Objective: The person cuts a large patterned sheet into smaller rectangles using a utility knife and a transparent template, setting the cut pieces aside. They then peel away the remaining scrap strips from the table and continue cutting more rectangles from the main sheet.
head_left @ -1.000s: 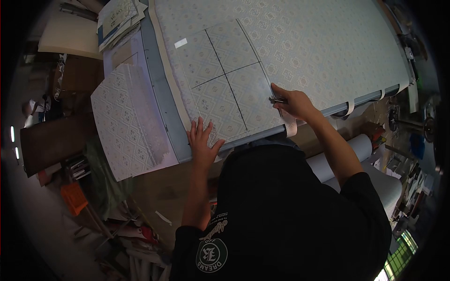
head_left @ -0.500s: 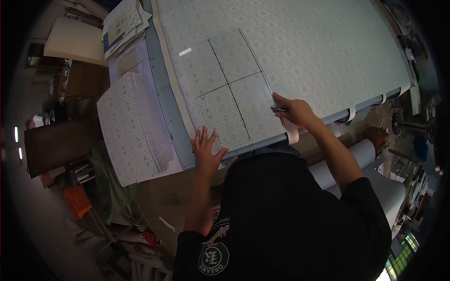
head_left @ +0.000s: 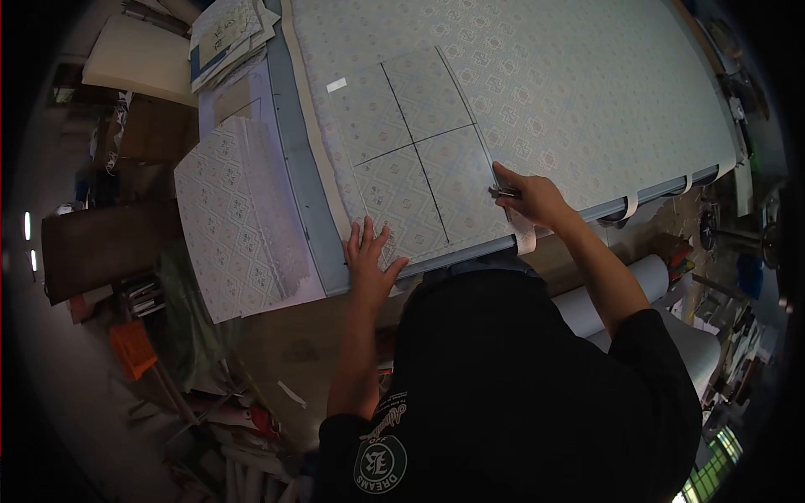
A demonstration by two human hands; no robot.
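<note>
A clear rectangular template (head_left: 444, 172) with a black cross drawn on it lies on the pale patterned fabric (head_left: 579, 92) near the table's front edge. My left hand (head_left: 370, 256) rests with spread fingers at the template's lower left corner. At the template's right edge, low down, my right hand (head_left: 532, 197) is closed round a small dark metal tool (head_left: 503, 193), whose exact kind I cannot make out. A small white label (head_left: 336, 85) shows near the template's upper left corner.
Left of the fabric, a cut patterned piece (head_left: 231, 210) hangs over the table's corner. Papers (head_left: 226, 38) are stacked at the upper left. Rolls of material (head_left: 620, 289) lie below the table on the right. An orange container (head_left: 132, 349) is at the lower left.
The view has shifted slightly. Both hands stay in almost the same places against the template, my left hand spread and my right hand closed on the tool.
</note>
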